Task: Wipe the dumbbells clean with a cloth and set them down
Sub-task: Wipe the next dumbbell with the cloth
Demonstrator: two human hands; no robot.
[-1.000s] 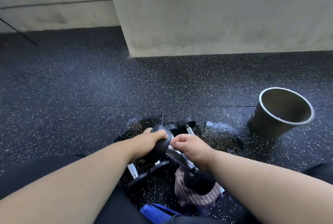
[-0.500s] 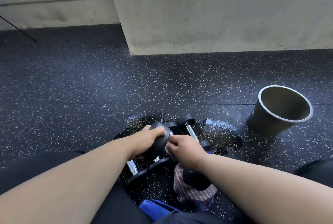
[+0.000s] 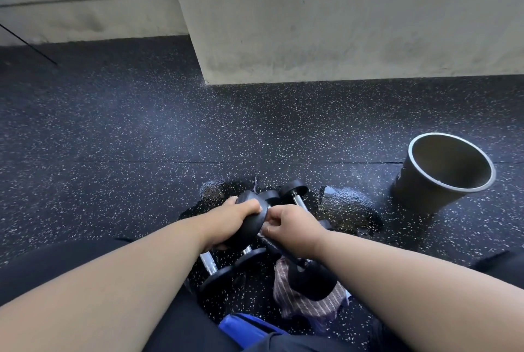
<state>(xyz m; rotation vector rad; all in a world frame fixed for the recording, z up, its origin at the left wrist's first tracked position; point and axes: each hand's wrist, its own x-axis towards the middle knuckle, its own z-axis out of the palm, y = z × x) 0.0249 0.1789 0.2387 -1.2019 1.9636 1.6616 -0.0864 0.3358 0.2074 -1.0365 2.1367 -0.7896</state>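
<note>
Both hands [image 3: 235,217] [image 3: 292,227] hold an unmarked dumbbell [image 3: 251,219] (cloth [image 3: 309,303] beneath).

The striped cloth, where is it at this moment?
In the head view the striped cloth lies on the floor low and right of centre, under the near end of the dumbbell held by both hands, below the right hand.

The held dumbbell [image 3: 251,221] has matt black rubber-looking heads; the dumbbells on the floor [image 3: 211,265] show bright, polished metal handles. The floor [image 3: 113,139] is dark, grainy rubber flecked with pale specks, glossy where wet [image 3: 346,207]. The cloth [image 3: 309,302] is soft woven fabric with thin stripes. The bucket [image 3: 442,173] looks smooth and dull-sheened. The wall [image 3: 340,11] is rough, matt concrete
</note>
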